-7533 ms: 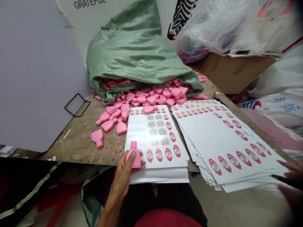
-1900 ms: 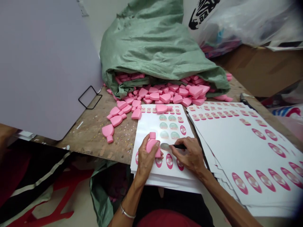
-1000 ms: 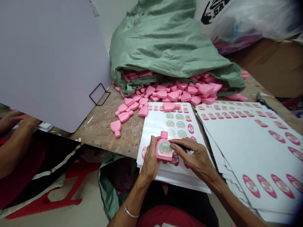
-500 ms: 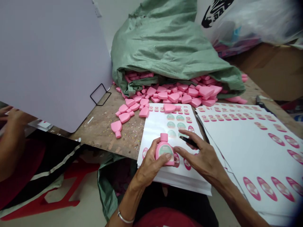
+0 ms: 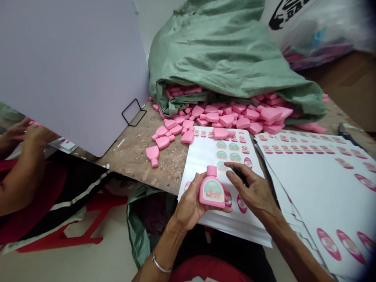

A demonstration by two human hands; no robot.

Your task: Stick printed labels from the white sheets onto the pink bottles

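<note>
My left hand (image 5: 190,205) is closed around a small pink bottle (image 5: 211,169), held upright with its cap on top. A rounded green label (image 5: 213,189) with a picture lies on the bottle's front. To the right, my right hand (image 5: 254,192) holds a slim black tool (image 5: 239,174) in its curled fingers; its kind I cannot make out. The thumb and forefinger point toward the bottle, apart from it. Beneath both hands is a stack of white sticker sheets (image 5: 202,152) with green and pink labels. One pink bottle (image 5: 220,133) lies on the sheets' far end.
Many pink bottles (image 5: 226,120) spill from a green sack (image 5: 223,58) at the back. More sticker sheets (image 5: 299,176) lie at right. On the left stand a grey panel (image 5: 70,70) and a black wire stand (image 5: 134,112). Behind the panel, another person's hands (image 5: 35,135) show.
My left thumb has moved off the bottle's front, so the whole label shows. My right fingers have drawn away from the bottle's edge. The view has shifted a little left.
</note>
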